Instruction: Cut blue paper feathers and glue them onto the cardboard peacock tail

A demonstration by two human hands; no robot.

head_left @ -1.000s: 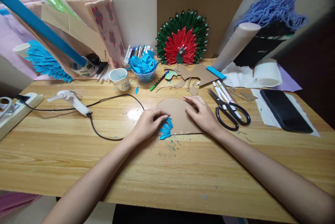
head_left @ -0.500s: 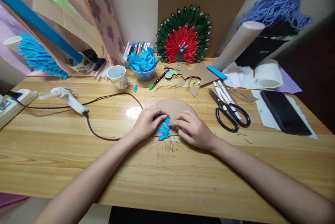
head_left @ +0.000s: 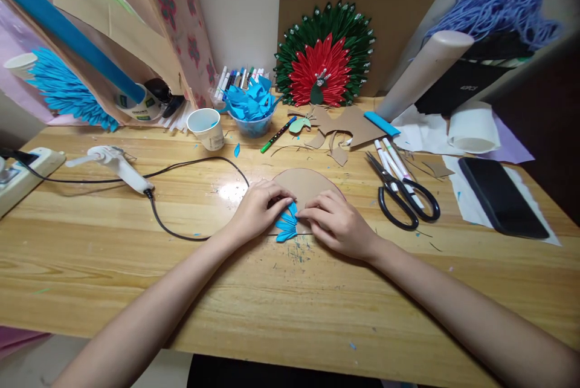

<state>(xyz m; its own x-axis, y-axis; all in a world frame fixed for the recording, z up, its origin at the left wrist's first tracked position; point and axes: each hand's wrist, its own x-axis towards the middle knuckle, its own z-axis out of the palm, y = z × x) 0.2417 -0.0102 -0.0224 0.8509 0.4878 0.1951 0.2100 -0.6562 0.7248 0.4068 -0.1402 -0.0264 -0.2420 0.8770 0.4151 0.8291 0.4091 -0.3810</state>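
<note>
A rounded piece of brown cardboard (head_left: 308, 182) lies on the table under both hands. Several blue crepe-paper petals (head_left: 286, 232) fan out on it near its front edge. My left hand (head_left: 260, 210) rests on the cardboard's left side, thumb and fingers closed on the topmost blue petal. From the right, my right hand (head_left: 339, 222) pinches the inner end of the same petal with thumb and forefinger. Fingers partly hide the petal and the cardboard's sides.
A glue gun (head_left: 120, 170) with a black cord lies left. Behind are a paper cup (head_left: 206, 130), a bowl of blue petals (head_left: 251, 125) and a red-green peacock craft (head_left: 324, 61). To the right lie scissors (head_left: 401, 191), markers (head_left: 389, 161) and a phone (head_left: 502, 197).
The camera view has shifted slightly. Both hands stay almost in place at the petals, with only small finger movement.
</note>
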